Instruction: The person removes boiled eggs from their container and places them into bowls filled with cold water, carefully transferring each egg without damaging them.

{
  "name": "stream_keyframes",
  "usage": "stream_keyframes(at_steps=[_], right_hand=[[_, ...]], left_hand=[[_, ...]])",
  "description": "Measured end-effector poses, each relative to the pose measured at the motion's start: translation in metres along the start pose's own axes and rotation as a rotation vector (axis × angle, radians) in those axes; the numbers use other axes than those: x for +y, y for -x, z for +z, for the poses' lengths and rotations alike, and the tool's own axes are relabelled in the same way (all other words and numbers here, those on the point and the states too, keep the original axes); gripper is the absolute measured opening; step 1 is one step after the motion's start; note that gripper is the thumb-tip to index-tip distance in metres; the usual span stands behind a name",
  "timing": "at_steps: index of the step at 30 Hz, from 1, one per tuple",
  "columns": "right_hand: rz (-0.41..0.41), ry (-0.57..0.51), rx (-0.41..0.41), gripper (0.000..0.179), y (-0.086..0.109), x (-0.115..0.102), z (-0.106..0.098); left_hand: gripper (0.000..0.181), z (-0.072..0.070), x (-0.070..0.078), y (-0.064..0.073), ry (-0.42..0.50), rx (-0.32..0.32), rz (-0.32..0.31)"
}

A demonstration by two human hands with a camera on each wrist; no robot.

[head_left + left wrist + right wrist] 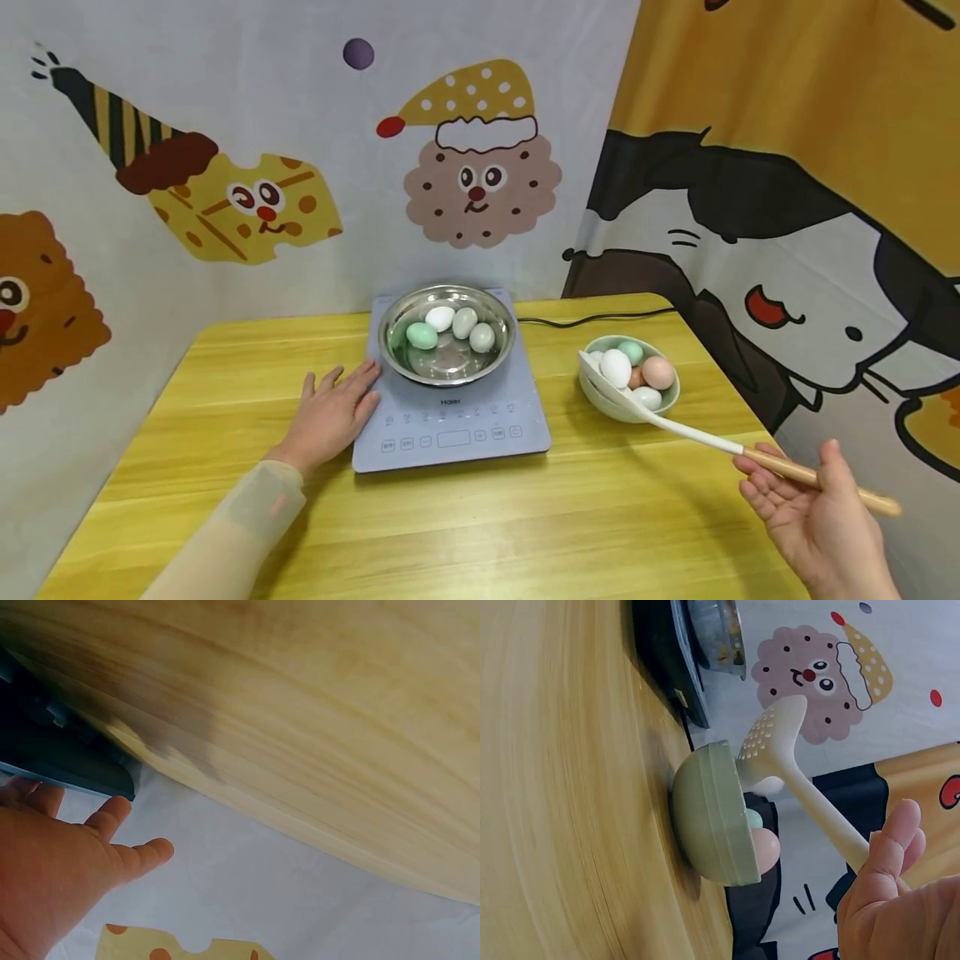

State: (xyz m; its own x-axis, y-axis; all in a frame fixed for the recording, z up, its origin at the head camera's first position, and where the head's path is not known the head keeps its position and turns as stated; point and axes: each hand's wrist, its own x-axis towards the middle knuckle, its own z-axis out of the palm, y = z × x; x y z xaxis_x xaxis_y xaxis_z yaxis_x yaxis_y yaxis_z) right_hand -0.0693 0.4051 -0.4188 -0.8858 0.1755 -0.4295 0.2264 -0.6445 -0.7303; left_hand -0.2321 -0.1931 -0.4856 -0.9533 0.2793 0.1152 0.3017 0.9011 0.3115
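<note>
My left hand (330,417) rests with spread fingers at the left edge of a pale induction cooker (491,457). On the cooker sits a steel pan (450,363) holding several eggs, among them a green egg (422,336) and a white egg (440,318). My right hand (817,521) holds a white slotted spoon (693,432) by its wooden handle, between thumb and fingers. The spoon's head (769,739) is at the left rim of a pale green bowl (611,408). Several eggs fill this bowl, including a pink egg (657,372). The spoon head partly hides them.
Under everything is a yellow wooden table (465,533). A black cord (592,319) runs from behind the cooker to the right along the back. Cartoon-printed cloth (480,50) hangs behind the table and along its sides.
</note>
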Motion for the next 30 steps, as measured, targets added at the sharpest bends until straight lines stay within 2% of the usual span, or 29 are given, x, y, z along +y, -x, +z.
stream_keyframes(at_steps=[5,9,11,13,16,18,20,23,25,27,30], right_hand=[[0.044,-0.042,0.052,0.068,-0.009,-0.006,-0.003],[0.042,-0.055,0.064,0.067,-0.015,-0.011,-0.003],[0.033,-0.086,0.010,0.065,-0.016,-0.012,-0.002],[-0.001,-0.125,-0.079,0.059,-0.015,-0.011,0.003],[-0.094,-0.141,-0.255,0.050,-0.014,-0.009,0.027],[-0.215,-0.066,-0.366,0.047,-0.014,-0.007,0.055],[-0.366,0.069,-0.435,0.042,-0.014,-0.003,0.092],[-0.633,0.310,-0.494,0.033,-0.016,0.009,0.148],[-0.847,0.475,-0.570,0.028,-0.022,0.021,0.180],[-1.092,0.691,-0.630,0.026,-0.033,0.033,0.207],[-1.451,0.980,-0.705,0.029,-0.051,0.052,0.234]], left_hand=[[0.055,0.002,-0.001,-0.001,0.002,0.005,-0.001],[0.055,0.002,-0.002,0.000,-0.001,0.003,-0.006],[0.055,0.002,-0.002,0.000,-0.001,-0.001,-0.005],[0.056,0.002,-0.002,0.000,-0.001,-0.005,-0.003],[0.056,0.001,-0.002,0.000,-0.003,-0.002,-0.002],[0.056,-0.001,-0.003,0.001,-0.006,0.004,-0.005],[0.056,-0.002,-0.004,0.001,-0.013,0.006,-0.007],[0.055,-0.003,-0.004,0.002,-0.020,0.005,-0.006],[0.055,-0.003,-0.004,0.002,-0.024,0.003,-0.006],[0.055,-0.002,-0.003,0.002,-0.029,0.003,-0.005],[0.055,0.000,0.001,0.002,-0.028,-0.005,-0.003]])
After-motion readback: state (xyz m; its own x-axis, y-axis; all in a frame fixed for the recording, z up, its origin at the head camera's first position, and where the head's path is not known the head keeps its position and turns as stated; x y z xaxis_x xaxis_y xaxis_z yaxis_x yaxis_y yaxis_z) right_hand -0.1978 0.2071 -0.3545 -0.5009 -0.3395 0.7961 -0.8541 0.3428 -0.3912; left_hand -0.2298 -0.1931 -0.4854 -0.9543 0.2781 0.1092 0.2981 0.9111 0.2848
